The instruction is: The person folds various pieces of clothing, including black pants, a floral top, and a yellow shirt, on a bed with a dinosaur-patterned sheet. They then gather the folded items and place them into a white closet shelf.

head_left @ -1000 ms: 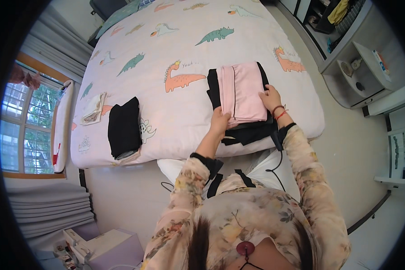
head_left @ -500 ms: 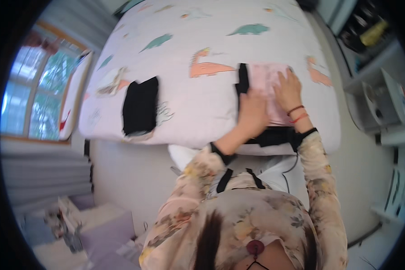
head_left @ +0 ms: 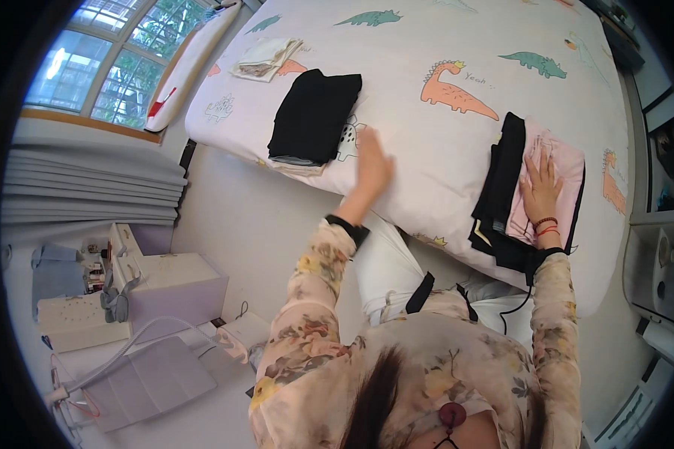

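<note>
My right hand point(head_left: 543, 187) lies flat with spread fingers on a folded pink garment point(head_left: 558, 147). The pink piece rests on folded black clothing point(head_left: 504, 172), which shows along its left and near sides. My left hand point(head_left: 372, 170) is in the air over the bed's near edge, holding nothing; its fingers are a little smeared but look loosely extended. Just to its left is a neat stack of folded clothes topped by a black garment point(head_left: 314, 116), with grey and cream layers visible at its lower edge.
A light bedsheet with dinosaur prints point(head_left: 397, 67) covers the bed. Beyond the black stack lies a small folded cream cloth point(head_left: 268, 58). A lilac-and-white cabinet point(head_left: 176, 288) stands at left on the floor, below the grey curtain point(head_left: 97, 183). Shelving point(head_left: 655, 262) lines the right side.
My left hand has left the pink garment and moved left toward the black stack. My right hand stays on the pink garment. The view has turned, showing more of the left side.
</note>
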